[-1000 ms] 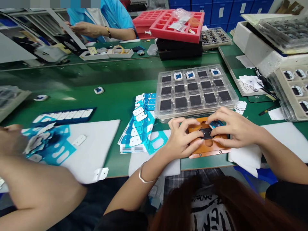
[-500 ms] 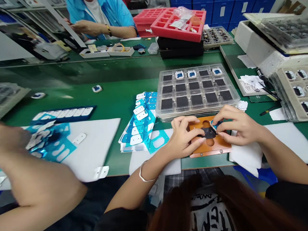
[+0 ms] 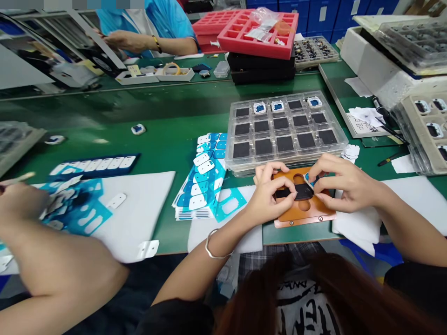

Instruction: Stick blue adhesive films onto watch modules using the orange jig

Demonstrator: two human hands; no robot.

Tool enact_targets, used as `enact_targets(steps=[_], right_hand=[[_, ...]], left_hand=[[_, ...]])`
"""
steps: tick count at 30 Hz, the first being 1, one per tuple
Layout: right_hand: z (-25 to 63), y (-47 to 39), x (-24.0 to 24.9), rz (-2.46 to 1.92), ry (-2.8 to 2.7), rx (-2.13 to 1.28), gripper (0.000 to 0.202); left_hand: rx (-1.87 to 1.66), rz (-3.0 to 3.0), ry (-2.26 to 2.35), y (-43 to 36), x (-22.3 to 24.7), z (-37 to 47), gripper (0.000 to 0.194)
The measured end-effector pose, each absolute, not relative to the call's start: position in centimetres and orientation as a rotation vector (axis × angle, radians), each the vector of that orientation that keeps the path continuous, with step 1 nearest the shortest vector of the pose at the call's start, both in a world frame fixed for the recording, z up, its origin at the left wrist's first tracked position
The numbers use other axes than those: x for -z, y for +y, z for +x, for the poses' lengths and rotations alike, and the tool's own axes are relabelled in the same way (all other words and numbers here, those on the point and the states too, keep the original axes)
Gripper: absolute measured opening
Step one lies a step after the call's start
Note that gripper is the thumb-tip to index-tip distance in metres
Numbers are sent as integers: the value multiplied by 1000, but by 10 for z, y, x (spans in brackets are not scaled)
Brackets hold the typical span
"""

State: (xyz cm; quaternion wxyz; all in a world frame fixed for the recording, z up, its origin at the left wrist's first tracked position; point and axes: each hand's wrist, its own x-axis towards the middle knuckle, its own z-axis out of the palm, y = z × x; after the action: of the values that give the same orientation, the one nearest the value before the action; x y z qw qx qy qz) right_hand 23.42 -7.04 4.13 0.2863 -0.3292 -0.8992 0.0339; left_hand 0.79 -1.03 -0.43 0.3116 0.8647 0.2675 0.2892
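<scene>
An orange plate (image 3: 314, 210) with round holes lies at the table's front edge, a black piece (image 3: 303, 191) across its middle. My left hand (image 3: 271, 193) rests over the plate's left side, thumb and index finger pinched together at the black piece's left part; what is between the tips is too small to tell. On the right, my right hand (image 3: 344, 184) grips a small blue and white part (image 3: 308, 180) between thumb and fingers, tilted against the black piece's upper right end. Behind the plate stands a clear compartment tray (image 3: 287, 160) with a few white and blue parts in its back row.
Left of my hands lies a stack of blue and white sticker sheets (image 3: 199, 188). A co-worker's arm (image 3: 70, 265) reaches over a white foam sheet (image 3: 146, 200) at the left. White cloth (image 3: 359, 228) is on the right; red trays (image 3: 258, 44) stand behind.
My left thumb and index finger have closed together, and the other fingers have lifted and curled. My right hand has barely moved. The co-worker's hand at the left has shifted, a thin stick now showing.
</scene>
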Motion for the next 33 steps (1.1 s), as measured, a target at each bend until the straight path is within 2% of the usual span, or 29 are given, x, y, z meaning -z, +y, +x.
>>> enact_targets(steps=[13,18,23,29,33], right_hand=[[237,-71,-44,-976,-2287,-98,8],[235,-71,-43,-959,-2330,-128,1],[231,-71,-40,-959,-2416,-207,11],[234,-72,-43,-963,-2372,-136,11],[239,-72,-47,-1123,-2292,-76,9]], left_hand=[[-810,2270,689,-10,2,8,3],[-808,2299,672,-10,1,8,8],[-797,2363,579,-11,2,6,18],[-903,2402,523,-9,3,3,21],[-930,2450,444,-8,3,0,23]])
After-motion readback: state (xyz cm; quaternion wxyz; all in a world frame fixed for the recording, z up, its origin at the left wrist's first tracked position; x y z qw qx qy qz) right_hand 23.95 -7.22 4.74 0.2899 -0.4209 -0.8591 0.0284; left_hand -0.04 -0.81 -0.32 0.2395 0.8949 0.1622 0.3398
